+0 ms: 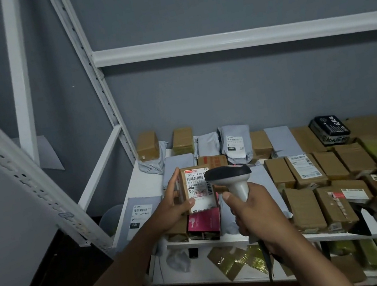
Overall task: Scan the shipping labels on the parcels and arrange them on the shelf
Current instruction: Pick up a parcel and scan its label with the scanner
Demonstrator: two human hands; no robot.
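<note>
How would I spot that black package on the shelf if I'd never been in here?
Start at the white metal shelf against the grey wall, crowded with brown boxes and grey mailer bags. Follow its back row toward the right end. There the black package lies tilted on brown boxes, the only black parcel, with large white characters on it.

One camera on the head looks forward and down, close above both forearms, facing the white shelf and the grey wall far behind.
</note>
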